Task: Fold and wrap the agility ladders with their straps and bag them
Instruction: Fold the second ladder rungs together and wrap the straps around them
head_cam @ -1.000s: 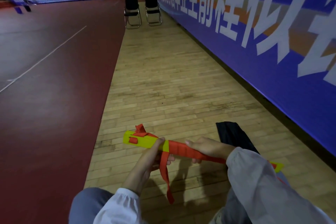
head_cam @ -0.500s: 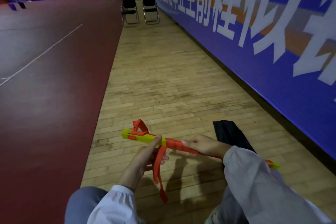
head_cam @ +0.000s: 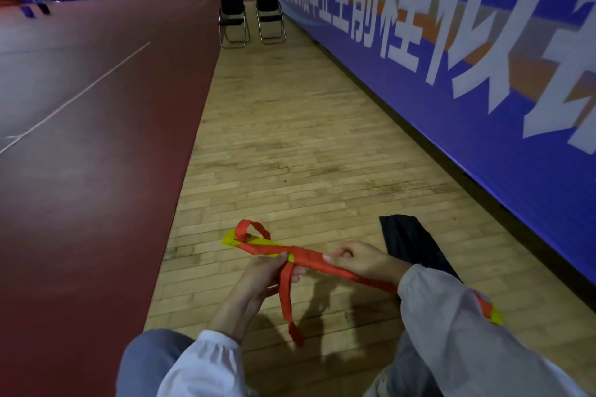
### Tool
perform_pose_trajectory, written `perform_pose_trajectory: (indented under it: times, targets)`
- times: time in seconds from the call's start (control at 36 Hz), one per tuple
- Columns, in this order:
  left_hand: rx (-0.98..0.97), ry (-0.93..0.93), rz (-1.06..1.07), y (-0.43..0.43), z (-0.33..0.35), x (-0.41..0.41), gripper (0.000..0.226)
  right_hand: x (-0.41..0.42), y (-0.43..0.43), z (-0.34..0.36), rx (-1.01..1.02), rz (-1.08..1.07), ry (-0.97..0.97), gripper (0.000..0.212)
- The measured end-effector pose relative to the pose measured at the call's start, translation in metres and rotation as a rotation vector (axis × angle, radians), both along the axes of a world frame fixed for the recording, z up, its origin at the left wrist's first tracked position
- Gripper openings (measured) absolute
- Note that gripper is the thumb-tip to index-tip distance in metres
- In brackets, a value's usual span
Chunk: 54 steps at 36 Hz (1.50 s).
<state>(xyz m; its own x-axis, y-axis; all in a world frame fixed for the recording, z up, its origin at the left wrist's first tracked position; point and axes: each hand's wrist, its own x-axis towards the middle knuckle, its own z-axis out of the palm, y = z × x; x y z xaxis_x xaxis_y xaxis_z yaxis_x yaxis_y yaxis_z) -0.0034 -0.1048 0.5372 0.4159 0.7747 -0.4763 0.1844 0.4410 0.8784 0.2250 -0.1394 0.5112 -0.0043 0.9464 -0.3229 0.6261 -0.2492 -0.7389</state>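
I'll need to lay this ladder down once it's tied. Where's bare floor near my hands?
Bare wood floor lies ahead of the ladder, between the red court and the banner, up to the chairs. Crowded: the bag lies just beyond the right hand, and the strap dangles below the left hand.

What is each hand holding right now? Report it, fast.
Left hand: pinches the loose orange strap at the folded agility ladder.
Right hand: grips the same ladder.
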Motion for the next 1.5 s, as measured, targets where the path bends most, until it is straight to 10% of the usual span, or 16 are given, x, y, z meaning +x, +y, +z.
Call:
perform_pose_trajectory:
  times: [0.58, 1.5]
  targets:
    - [-0.113, 0.027, -0.059, 0.002, 0.003, -0.003, 0.029, 0.000, 0.001, 0.000, 0.128, -0.050, -0.010, 0.019]
    - [-0.126, 0.004, 0.156, -0.001, 0.001, 0.006, 0.045, -0.005, 0.002, 0.011, 0.069, -0.030, 0.058, 0.042]
